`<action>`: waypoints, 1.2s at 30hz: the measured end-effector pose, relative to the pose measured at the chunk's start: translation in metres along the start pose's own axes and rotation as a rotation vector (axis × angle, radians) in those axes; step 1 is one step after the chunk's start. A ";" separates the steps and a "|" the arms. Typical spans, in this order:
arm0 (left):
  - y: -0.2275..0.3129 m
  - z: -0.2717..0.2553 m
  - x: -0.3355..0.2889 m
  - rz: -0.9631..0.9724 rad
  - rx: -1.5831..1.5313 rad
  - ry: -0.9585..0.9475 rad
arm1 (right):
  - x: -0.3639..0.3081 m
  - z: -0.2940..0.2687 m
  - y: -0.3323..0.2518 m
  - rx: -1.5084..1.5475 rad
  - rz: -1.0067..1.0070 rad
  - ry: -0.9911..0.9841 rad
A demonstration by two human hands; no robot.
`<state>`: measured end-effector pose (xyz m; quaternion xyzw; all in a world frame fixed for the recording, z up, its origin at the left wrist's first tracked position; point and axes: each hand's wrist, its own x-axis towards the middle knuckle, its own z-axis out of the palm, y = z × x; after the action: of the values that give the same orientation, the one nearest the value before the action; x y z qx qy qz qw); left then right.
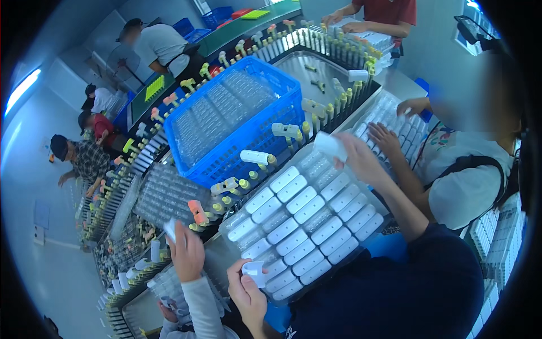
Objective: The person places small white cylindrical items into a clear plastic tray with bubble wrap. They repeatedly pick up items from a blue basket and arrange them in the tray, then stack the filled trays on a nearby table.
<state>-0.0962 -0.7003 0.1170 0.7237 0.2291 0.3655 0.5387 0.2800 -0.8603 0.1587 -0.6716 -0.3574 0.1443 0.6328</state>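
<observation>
My left hand [248, 295] is closed round a small white plastic casing [254, 272], which shows a notch in its face, at the near left corner of a clear plastic tray [232, 224]. Rows of white oblong casings [301, 204] fill much of this tray, and some of its pockets hold none. Above the far edge of the tray, my right hand [361, 161] grips another white casing [329, 147] between thumb and fingers. Past the tray stands a line of yellow-tipped pegs [244, 184], several carrying white or pinkish housings [254, 157].
A blue crate [234, 148] with clear trays inside stands beyond the pegs. Stacked clear trays [169, 195] lie left of it. At my left, a co-worker's grey-sleeved arm [202, 308] reaches in; at right another person's hands [385, 138] work over a filled tray.
</observation>
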 end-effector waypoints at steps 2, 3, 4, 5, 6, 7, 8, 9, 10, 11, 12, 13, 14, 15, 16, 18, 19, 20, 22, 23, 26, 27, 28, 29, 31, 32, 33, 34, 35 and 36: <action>-0.003 0.006 -0.002 0.038 -0.015 0.053 | 0.034 0.000 0.008 -0.020 -0.014 0.048; -0.001 0.007 -0.002 0.028 -0.009 0.052 | 0.047 -0.001 0.010 -0.031 -0.021 0.081; 0.000 0.007 -0.003 0.015 0.000 0.058 | 0.059 0.005 0.006 -0.107 -0.022 0.067; 0.002 0.007 -0.005 0.022 0.011 0.064 | 0.068 0.012 -0.005 -0.189 -0.026 0.056; 0.001 0.006 -0.007 0.016 0.020 0.079 | 0.078 0.017 -0.012 -0.271 -0.031 0.047; -0.002 0.007 -0.006 0.013 0.025 0.081 | 0.093 0.012 -0.005 -0.291 -0.016 0.044; -0.003 0.007 -0.006 0.010 0.033 0.087 | 0.111 0.010 0.011 -0.309 -0.002 0.038; -0.003 0.007 -0.007 -0.005 0.037 0.109 | 0.125 0.012 0.021 -0.325 0.010 0.023; -0.004 0.006 -0.007 -0.020 0.037 0.129 | 0.130 0.018 0.019 -0.431 -0.005 0.014; -0.004 0.005 -0.008 -0.036 0.037 0.149 | 0.136 0.027 0.019 -0.537 -0.021 0.006; -0.004 0.004 -0.009 -0.037 0.048 0.160 | 0.139 0.036 0.020 -0.642 -0.038 -0.002; -0.004 0.003 -0.009 -0.037 0.060 0.174 | 0.141 0.045 0.020 -0.633 -0.094 -0.011; -0.004 0.002 -0.010 -0.037 0.072 0.189 | 0.143 0.053 0.019 -0.646 -0.117 -0.004; -0.003 0.000 -0.010 -0.048 0.072 0.200 | 0.144 0.061 0.019 -0.659 -0.141 0.002; -0.001 -0.001 -0.011 -0.058 0.068 0.208 | 0.146 0.067 0.018 -0.677 -0.165 0.010; -0.002 -0.004 -0.013 -0.076 0.067 0.224 | 0.152 0.083 0.028 -0.646 -0.191 -0.046; -0.005 -0.005 -0.014 -0.083 0.074 0.232 | 0.155 0.093 0.035 -0.628 -0.204 -0.076; -0.008 -0.006 -0.014 -0.088 0.078 0.235 | 0.157 0.102 0.038 -0.649 -0.216 -0.113; -0.007 -0.006 -0.014 -0.096 0.089 0.245 | 0.161 0.124 0.042 -0.691 -0.241 -0.191; -0.009 -0.007 -0.014 -0.099 0.087 0.250 | 0.158 0.135 0.038 -0.760 -0.272 -0.272; -0.012 -0.009 -0.014 -0.090 0.103 0.238 | 0.150 0.170 0.045 -1.114 -0.429 -0.437; -0.013 -0.010 -0.014 -0.097 0.103 0.245 | 0.142 0.181 0.043 -1.138 -0.385 -0.425; -0.013 -0.011 -0.014 -0.103 0.098 0.253 | 0.131 0.191 0.036 -1.166 -0.343 -0.412; -0.014 -0.012 -0.014 -0.107 0.096 0.257 | 0.129 0.196 0.034 -1.175 -0.361 -0.466; -0.016 -0.013 -0.012 -0.098 0.099 0.275 | 0.128 0.202 0.040 -1.189 -0.393 -0.509; -0.016 -0.015 -0.010 -0.090 0.104 0.285 | 0.127 0.207 0.041 -1.192 -0.411 -0.527; -0.015 -0.018 -0.011 -0.099 0.104 0.288 | 0.122 0.213 0.044 -1.178 -0.362 -0.507; -0.014 -0.020 -0.011 -0.100 0.100 0.296 | 0.119 0.220 0.042 -1.167 -0.323 -0.483; -0.014 -0.023 -0.012 -0.108 0.102 0.300 | 0.105 0.227 0.013 -1.195 -0.225 -0.581; -0.016 -0.025 -0.011 -0.104 0.105 0.310 | 0.104 0.235 0.024 -1.227 -0.286 -0.602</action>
<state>-0.1213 -0.6878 0.1031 0.6728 0.3656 0.4320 0.4764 0.2079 -0.6147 0.1258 -0.7848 -0.6191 0.0115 0.0255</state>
